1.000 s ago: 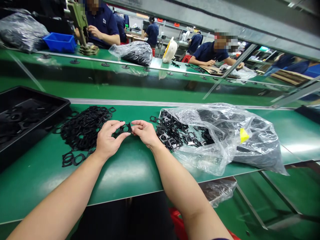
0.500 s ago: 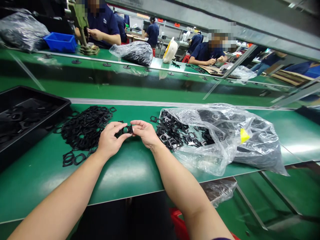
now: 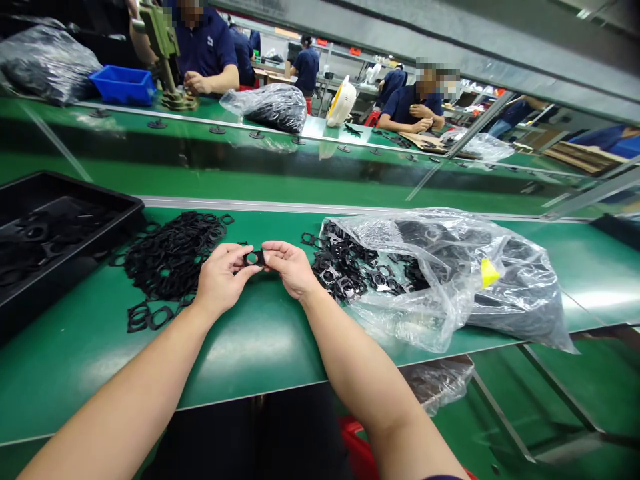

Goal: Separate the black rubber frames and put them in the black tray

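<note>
Green workbench point(image 3: 250, 340), left hand point(image 3: 221, 279), right hand point(image 3: 291, 268), pinching black gasket point(image 3: 254, 258)

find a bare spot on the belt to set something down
The green belt is bare between the left hand, right hand and its front edge. Crowded beside them: black rings, tray, plastic bag.

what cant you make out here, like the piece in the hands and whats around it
All in the head view:
- black piece: outline partly hidden by the left hand and right hand
- clear plastic bag: film clouds what lies inside
- black tray: contents too dark to separate
- co-worker: anything held is too small to tell
</note>
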{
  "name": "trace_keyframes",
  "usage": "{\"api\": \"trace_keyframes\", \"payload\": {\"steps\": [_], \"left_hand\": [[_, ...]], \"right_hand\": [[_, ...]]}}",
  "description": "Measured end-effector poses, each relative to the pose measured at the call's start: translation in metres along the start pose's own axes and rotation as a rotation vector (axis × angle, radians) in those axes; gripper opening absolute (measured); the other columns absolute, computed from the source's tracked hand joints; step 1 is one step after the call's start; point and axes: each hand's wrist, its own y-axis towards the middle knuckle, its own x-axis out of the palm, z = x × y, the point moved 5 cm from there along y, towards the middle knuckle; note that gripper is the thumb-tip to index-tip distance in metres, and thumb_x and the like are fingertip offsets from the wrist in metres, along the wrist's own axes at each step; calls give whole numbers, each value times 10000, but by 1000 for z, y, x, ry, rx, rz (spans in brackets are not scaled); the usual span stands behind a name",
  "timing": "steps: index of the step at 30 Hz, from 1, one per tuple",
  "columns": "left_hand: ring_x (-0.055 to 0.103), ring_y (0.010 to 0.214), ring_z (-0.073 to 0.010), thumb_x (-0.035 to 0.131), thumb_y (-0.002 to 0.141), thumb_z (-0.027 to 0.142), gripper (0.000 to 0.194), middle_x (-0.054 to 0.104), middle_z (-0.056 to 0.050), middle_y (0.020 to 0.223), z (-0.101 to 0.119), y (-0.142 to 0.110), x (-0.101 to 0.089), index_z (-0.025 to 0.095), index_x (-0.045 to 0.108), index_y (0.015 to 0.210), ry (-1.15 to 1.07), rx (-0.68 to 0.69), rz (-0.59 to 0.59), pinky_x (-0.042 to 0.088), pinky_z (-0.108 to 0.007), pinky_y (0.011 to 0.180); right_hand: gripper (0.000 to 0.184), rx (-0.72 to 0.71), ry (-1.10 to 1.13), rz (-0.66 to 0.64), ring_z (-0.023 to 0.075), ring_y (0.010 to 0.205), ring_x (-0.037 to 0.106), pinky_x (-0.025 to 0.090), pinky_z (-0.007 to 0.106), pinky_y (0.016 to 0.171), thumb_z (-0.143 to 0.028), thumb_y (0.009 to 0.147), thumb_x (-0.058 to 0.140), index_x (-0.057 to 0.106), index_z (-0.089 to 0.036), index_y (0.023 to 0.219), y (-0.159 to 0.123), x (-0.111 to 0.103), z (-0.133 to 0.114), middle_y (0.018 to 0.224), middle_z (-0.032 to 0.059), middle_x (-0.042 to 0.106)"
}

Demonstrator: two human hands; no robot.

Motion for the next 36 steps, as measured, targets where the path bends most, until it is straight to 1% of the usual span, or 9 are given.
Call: {"api": "trace_keyframes", "payload": {"steps": [4, 7, 10, 13, 15, 19, 24, 28, 36], "left_hand": [[607, 737, -133, 686, 722, 357, 334, 580, -42, 972, 3, 0, -1, 216, 682, 1025, 83, 26, 4, 559, -320, 714], [619, 748, -135, 718, 685, 369, 416, 574, -59, 1027, 2, 1, -1, 201, 656, 1061, -20, -13, 13, 560, -320, 718], [629, 701, -128, 748, 643, 388, 551, 604, -69, 989, -7, 2, 1, 151, 597, 1117, -253, -215, 37, 560, -322, 689], [616, 618, -122, 751, 630, 401, 476, 648, -40, 793, -16, 2, 2, 104, 630, 981, -403, -430, 70, 545, -304, 648], [604, 582, -118, 772, 599, 386, 412, 657, -28, 715, -18, 2, 2, 100, 659, 874, -443, -493, 91, 530, -283, 626], [600, 569, -112, 790, 575, 363, 383, 683, -32, 708, -19, 2, 1, 108, 693, 843, -460, -522, 110, 510, -255, 599], [593, 553, -111, 793, 577, 365, 459, 699, -43, 720, -19, 2, 1, 112, 698, 948, -455, -542, 82, 506, -252, 574], [587, 539, -104, 800, 575, 343, 458, 700, -46, 715, -18, 2, 0, 107, 698, 954, -463, -557, 77, 506, -243, 555], [609, 544, -102, 804, 557, 201, 352, 695, -43, 697, -19, 2, 1, 96, 698, 876, -639, -671, 54, 516, -220, 542]], "right_hand": [[324, 23, -39, -70, 82, 607, 589, 497, 213, 579, -296, 586, 796, 684, -157, 857, -1, 3, 0, 726, -7, 663], [341, 11, -58, -57, 78, 599, 583, 500, 211, 570, -265, 539, 823, 681, -151, 828, 0, 3, -1, 713, -16, 652], [341, -13, -64, -22, 68, 555, 576, 497, 208, 558, -269, 542, 821, 673, -147, 824, 1, 1, -2, 666, -29, 636], [343, -22, -70, -22, 69, 551, 586, 498, 209, 555, -266, 548, 817, 665, -139, 828, 1, 1, -2, 667, -28, 631], [340, -11, -74, -38, 74, 561, 596, 501, 209, 552, -257, 550, 816, 660, -135, 826, 1, 1, -2, 678, -25, 628], [363, 16, -59, -85, 86, 582, 615, 515, 214, 559, -237, 554, 815, 658, -147, 869, 0, 2, 0, 673, -38, 612], [408, 24, -70, -158, 91, 616, 628, 531, 222, 597, -237, 577, 803, 671, -171, 957, -1, 4, 2, 693, -36, 636], [382, 25, -101, -147, 87, 625, 620, 525, 227, 610, -244, 580, 801, 685, -159, 934, 0, 2, 3, 743, -17, 661], [396, 23, -135, -159, 89, 632, 611, 522, 244, 642, -268, 577, 809, 696, -151, 937, 1, 3, 5, 733, -12, 672]]}}
